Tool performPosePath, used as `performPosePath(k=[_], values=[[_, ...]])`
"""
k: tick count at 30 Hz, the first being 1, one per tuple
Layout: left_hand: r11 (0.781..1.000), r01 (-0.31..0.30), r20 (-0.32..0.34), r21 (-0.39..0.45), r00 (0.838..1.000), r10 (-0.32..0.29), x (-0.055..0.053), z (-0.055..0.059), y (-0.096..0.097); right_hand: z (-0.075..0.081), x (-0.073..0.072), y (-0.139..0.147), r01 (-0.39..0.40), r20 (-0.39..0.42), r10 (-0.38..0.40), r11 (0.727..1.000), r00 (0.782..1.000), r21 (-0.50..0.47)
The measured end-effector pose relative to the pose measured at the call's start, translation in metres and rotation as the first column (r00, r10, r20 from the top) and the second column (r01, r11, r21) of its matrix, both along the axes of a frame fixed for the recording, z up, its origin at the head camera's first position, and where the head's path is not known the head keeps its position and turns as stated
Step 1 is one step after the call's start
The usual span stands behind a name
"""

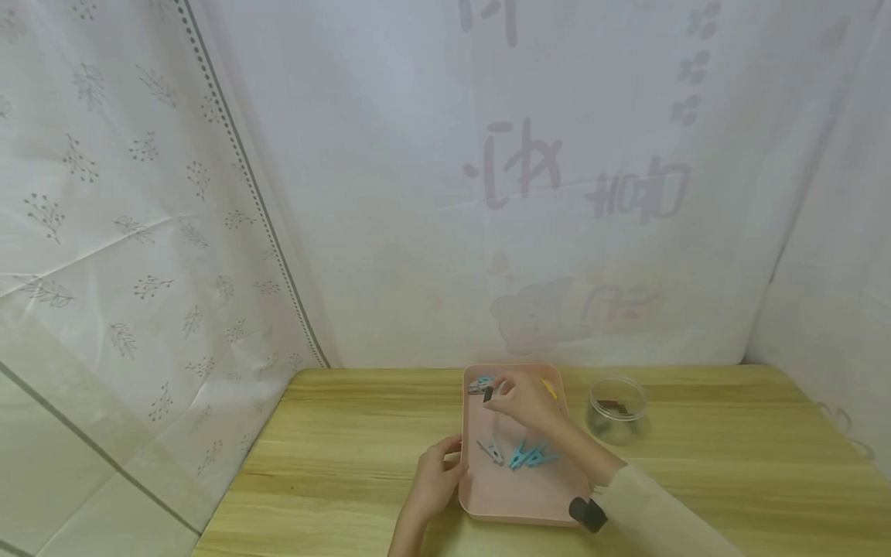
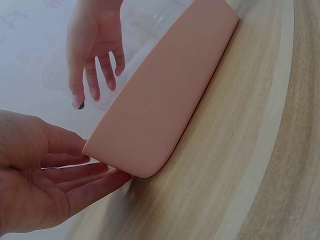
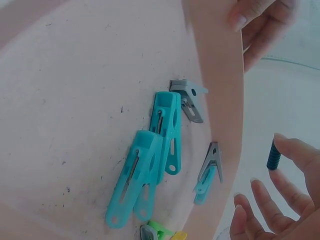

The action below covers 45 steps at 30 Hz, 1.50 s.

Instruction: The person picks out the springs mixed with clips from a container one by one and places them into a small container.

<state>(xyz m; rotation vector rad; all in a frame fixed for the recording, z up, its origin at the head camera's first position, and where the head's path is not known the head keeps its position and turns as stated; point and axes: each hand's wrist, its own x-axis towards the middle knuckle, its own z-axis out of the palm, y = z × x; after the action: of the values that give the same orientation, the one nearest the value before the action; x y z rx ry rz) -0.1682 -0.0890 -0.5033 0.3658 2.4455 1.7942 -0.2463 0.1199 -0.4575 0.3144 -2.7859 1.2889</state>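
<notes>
A small dark ribbed cylinder is pinched between the thumb and index finger of my right hand, over the far end of a pink tray. My left hand grips the tray's left side; in the left wrist view the thumb is at the rim and the fingers reach below the corner. Inside the tray lie two teal clothespins overlapping each other, and a grey clothespin beside them. A grey clothespin and a teal one lie together near the wall.
Right of the tray stands a clear round tub with reddish-brown and dark pieces in it. Green and yellow pieces show at the tray's edge. A white printed curtain hangs behind the wooden table.
</notes>
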Motion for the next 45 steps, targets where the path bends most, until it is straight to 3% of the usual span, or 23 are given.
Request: performPosePath(k=[7, 14, 18, 32, 45], values=[[1.000, -0.002, -0.003, -0.008, 1.000, 0.002, 0.000, 0.000, 0.000, 0.003, 0.005, 0.003, 0.048, 0.008, -0.049, 0.998, 0.999, 0.051], [1.000, -0.004, -0.003, -0.012, 1.000, 0.004, 0.000, 0.000, 0.001, 0.002, 0.004, 0.007, 0.060, -0.147, -0.047, 0.994, 0.988, 0.088], [1.000, -0.006, -0.002, -0.009, 1.000, 0.006, 0.001, -0.001, 0.001, 0.001, 0.004, 0.009, 0.070, -0.180, -0.055, 0.994, 0.982, 0.078], [1.000, -0.011, -0.003, -0.014, 1.000, 0.011, -0.001, -0.002, 0.000, 0.005, 0.010, 0.017, 0.119, -0.064, -0.117, 0.992, 0.991, 0.039], [1.000, -0.009, -0.016, -0.020, 1.000, 0.009, 0.000, -0.001, 0.001, 0.006, 0.017, 0.028, 0.140, -0.072, -0.138, 0.990, 0.988, 0.030]])
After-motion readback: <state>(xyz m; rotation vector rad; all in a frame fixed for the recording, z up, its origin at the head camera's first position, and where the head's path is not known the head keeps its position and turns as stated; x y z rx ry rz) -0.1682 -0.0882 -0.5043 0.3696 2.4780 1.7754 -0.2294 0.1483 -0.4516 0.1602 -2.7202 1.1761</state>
